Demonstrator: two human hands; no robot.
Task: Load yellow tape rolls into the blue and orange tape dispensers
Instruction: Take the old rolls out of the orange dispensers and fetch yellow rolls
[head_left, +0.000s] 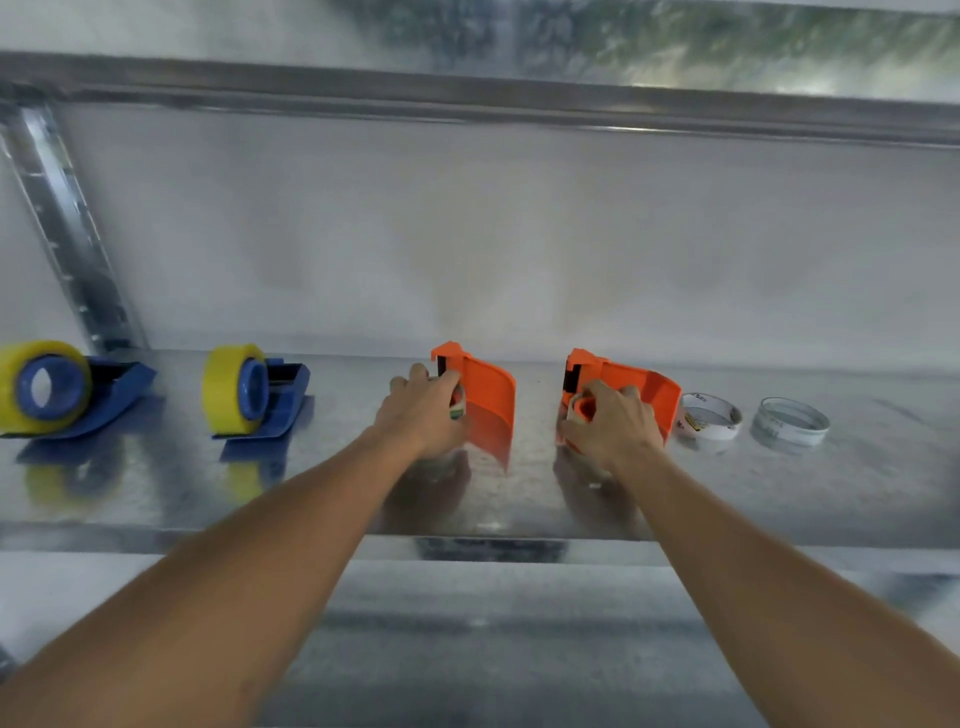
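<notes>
1. A shiny metal shelf (519, 499) carries everything; a metal rail (467, 98) runs across above it and a slotted upright (67, 228) leans at the far left.
2. Two blue dispensers stand on the left part of the shelf: the far-left blue dispenser (119, 384) and the second blue dispenser (285, 395), each already bearing a yellow tape roll (21, 384) (223, 389) on its hub.
3. Two orange dispensers stand mid-shelf, near each other: the left orange dispenser (488, 400) and the right orange dispenser (644, 384).
4. The left hand (421, 410) has its fingers curled round a small part at the left orange dispenser's side; what it is I cannot tell.
5. The right hand (608, 421) pinches a pale part on the right orange dispenser.
6. Just beside that dispenser lies a white empty core (709, 415), then a greyish ring (789, 421), both flat.
</notes>
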